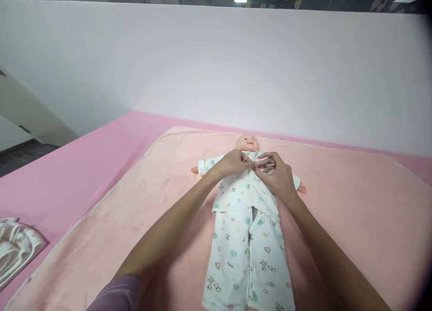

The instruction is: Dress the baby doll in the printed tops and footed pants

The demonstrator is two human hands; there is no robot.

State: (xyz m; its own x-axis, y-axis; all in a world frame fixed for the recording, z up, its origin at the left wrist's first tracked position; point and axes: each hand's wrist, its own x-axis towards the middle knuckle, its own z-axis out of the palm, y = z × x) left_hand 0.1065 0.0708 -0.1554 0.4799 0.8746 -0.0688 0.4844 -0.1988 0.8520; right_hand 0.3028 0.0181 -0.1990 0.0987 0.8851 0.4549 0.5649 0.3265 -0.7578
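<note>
White wall [216,68] behind pink blanket [351,203]; doll [247,143] face-up on it, wearing patterned shirt [239,195] and trousers [232,257]. Left grip [232,162] and right grip [279,175] pinched closed on shirt front, just below neck.

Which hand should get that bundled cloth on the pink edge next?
Probably the left hand: the bundled cloth lies on its side. The right hand would have to reach across. Both are at the doll's shirt.
</note>
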